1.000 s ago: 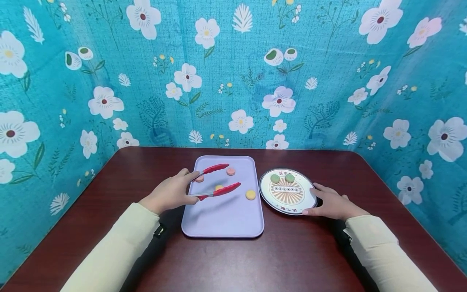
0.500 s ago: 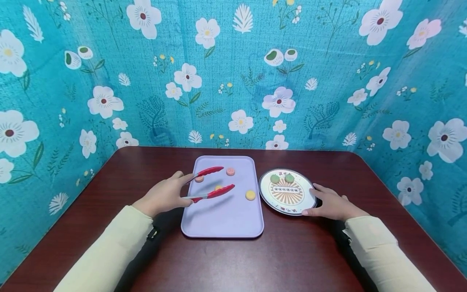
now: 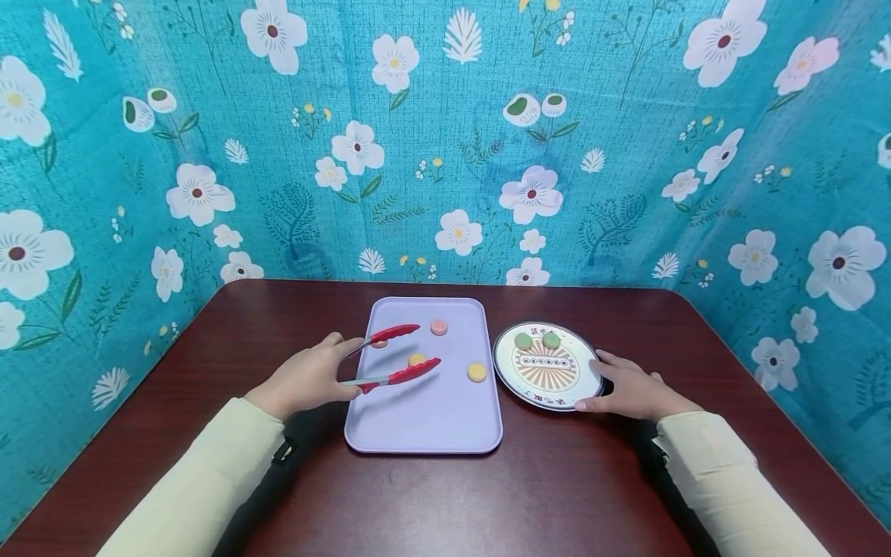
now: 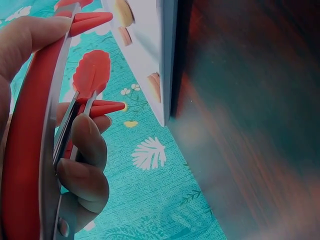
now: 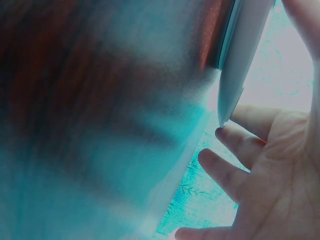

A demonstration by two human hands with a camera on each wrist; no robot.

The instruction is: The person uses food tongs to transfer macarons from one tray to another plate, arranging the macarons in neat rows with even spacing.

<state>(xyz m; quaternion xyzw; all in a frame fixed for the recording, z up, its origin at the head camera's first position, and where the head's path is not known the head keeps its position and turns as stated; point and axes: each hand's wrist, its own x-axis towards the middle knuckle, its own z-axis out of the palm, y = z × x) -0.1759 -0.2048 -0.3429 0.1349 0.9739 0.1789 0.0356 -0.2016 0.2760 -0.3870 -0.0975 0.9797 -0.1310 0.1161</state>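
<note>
My left hand point(image 3: 306, 381) grips a pair of red-tipped tongs point(image 3: 411, 371), fingers and thumb round its two arms. The tongs' ends are spread apart over the lavender tray point(image 3: 425, 425), with nothing between them. On that tray lie two pink macarons, one at the back point(image 3: 438, 327) and one partly hidden by the tongs point(image 3: 379, 343), and two yellow ones, left point(image 3: 417, 359) and right point(image 3: 476, 373). My right hand point(image 3: 639, 391) touches the right rim of a white patterned plate point(image 3: 574, 371), its fingers spread and fairly straight. Two green macarons point(image 3: 524, 341) sit side by side on the plate.
Tray and plate stand close beside each other on a dark brown wooden table point(image 3: 431, 510). Behind and at both sides hangs a teal flowered cloth point(image 3: 418, 186). A dark strap point(image 3: 284, 451) shows at the left cuff.
My left hand has drawn the tongs to the left and slightly toward me, so the left yellow macaron shows more fully. The right hand and plate stay put.
</note>
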